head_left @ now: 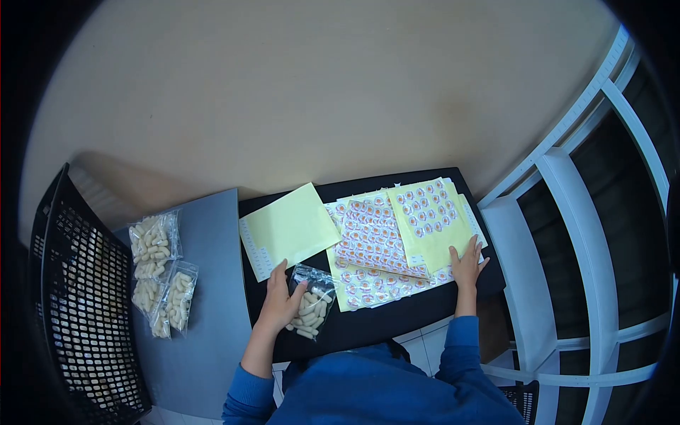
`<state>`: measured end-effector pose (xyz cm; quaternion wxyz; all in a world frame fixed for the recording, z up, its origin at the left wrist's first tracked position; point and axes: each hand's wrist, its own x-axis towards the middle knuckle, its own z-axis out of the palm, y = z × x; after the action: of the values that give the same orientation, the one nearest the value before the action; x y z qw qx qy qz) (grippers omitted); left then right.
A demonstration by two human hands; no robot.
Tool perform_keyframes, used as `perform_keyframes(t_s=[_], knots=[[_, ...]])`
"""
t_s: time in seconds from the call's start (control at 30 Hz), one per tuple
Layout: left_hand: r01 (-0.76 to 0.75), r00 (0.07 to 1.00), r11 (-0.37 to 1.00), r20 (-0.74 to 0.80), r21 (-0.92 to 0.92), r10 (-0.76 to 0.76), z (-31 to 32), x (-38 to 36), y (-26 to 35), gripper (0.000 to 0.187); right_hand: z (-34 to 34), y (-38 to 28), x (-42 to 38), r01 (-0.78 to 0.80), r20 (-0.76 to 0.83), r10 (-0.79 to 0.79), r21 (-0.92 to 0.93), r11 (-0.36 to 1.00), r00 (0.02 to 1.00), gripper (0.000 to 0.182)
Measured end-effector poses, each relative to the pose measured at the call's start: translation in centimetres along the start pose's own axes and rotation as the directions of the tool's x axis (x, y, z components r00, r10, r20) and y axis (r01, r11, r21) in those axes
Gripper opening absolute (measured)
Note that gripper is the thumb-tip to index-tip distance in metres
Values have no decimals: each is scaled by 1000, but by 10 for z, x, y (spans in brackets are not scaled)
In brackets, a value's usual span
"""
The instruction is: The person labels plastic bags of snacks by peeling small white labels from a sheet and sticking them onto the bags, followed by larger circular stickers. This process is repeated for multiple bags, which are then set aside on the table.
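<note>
My left hand (pixel 281 301) rests at the left edge of a clear bag of pale, finger-shaped pieces (pixel 312 304), thumb over the bag and fingers apart from the thumb. Just above it lies a plain yellow sheet (pixel 294 227) with a strip of small labels along its left side. My right hand (pixel 467 265) has its fingers spread at the lower right corner of a yellow sticker sheet (pixel 425 212), which carries rows of round stickers. Under that sheet, more sticker sheets (pixel 375 237) overlap on the black table (pixel 368 326).
Several filled clear bags (pixel 152 248) lie on a grey surface (pixel 212 312) at the left. A black perforated basket (pixel 88 304) stands beyond them. A beige wall (pixel 319 92) rises behind the table, and white metal framing (pixel 574 212) stands at the right.
</note>
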<state>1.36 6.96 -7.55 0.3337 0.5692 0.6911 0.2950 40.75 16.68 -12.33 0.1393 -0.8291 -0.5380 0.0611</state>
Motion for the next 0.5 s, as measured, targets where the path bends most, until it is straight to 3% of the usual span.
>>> perform_keyframes(t_s=[0.03, 0.3, 0.37, 0.4, 0.47, 0.5], knots=[[12, 1000, 1000, 1, -20, -12, -1, 1, -2, 66, 3, 1, 0, 16, -24, -16, -6, 1000, 1000, 78], [-43, 999, 996, 14, 81, 42, 4, -2, -1, 65, 8, -4, -7, 43, -135, -35, 52, 998, 990, 68], [-54, 998, 991, 35, 123, 50, 4, -5, 6, 65, 6, -9, -8, 64, -238, -27, 149, 987, 971, 57], [-60, 998, 989, 32, 135, 56, 4, -6, 8, 64, 3, -11, -9, 60, -239, -23, 148, 987, 971, 57], [-71, 997, 986, 28, 148, 68, 3, -8, 10, 63, -3, -18, -8, -55, -195, 138, 377, 925, 971, 46], [-81, 997, 984, 24, 157, 79, 4, -8, 10, 61, -4, -22, -9, -58, -196, 142, 379, 923, 970, 46]])
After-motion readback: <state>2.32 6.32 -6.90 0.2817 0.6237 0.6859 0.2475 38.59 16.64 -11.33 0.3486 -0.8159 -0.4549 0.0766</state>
